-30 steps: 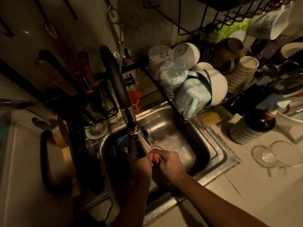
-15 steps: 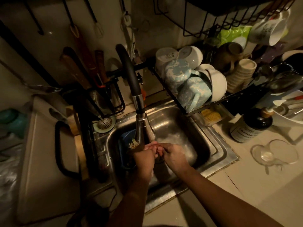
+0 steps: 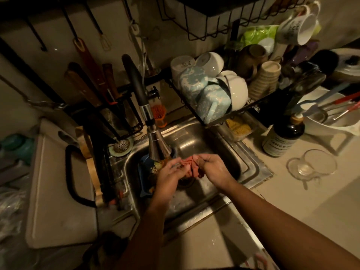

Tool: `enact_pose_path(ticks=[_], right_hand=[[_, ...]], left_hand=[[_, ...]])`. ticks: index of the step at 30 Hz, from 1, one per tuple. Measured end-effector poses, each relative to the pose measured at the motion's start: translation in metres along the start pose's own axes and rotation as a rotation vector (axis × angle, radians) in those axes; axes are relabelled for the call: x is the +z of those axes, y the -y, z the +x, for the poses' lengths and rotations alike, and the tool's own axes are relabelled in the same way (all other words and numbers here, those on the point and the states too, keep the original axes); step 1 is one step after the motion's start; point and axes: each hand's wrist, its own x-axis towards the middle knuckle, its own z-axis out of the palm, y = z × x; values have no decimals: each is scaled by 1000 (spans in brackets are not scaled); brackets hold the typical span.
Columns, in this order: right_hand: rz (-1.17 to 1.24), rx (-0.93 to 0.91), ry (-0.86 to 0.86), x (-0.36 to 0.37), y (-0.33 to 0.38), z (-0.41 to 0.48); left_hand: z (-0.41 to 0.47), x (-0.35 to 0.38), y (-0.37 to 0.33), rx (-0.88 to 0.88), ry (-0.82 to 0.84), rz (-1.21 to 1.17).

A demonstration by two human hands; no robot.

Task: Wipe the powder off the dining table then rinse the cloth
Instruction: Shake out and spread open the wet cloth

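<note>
The cloth point(image 3: 191, 165), reddish and bunched, is gripped between the left hand point(image 3: 171, 172) and the right hand point(image 3: 212, 169) at the centre of the frame, over the sink point(image 3: 251, 162) and just right of the tap point(image 3: 157, 147). The rinsing step is judged to be in hand; rubbing and then wringing are called for next. Half a second ago the hands were pressed together and the cloth was barely seen; now they are parted and it is exposed.

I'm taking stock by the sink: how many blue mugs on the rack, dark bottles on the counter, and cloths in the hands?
Blue mugs: 2
Dark bottle: 1
Cloth: 1
Total: 4
</note>
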Motion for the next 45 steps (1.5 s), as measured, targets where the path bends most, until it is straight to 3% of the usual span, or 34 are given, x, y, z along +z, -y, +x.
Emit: enact_pose_path(ticks=[9,13,18,24,29,37,45], right_hand=[[128,-93,-184,-91,37,-69],[115,-164,-303,-152,52,-130],[92,-224,-383,-229,58,-216],[73,-173,-429,-339,50,-362],[68,-151,-651,-425,34,-493],[107,-122,-1230,-518,-20,-659],[236,-79,-1493,-592,-62,-770]], left_hand=[[-62,72,-35,211,110,161],[-97,136,-47,281,298,151],[-150,235,-36,324,592,323],[-235,371,-10,367,738,269],[-318,483,25,378,933,276],[-433,650,75,328,1256,257],[-510,805,141,230,1579,376]])
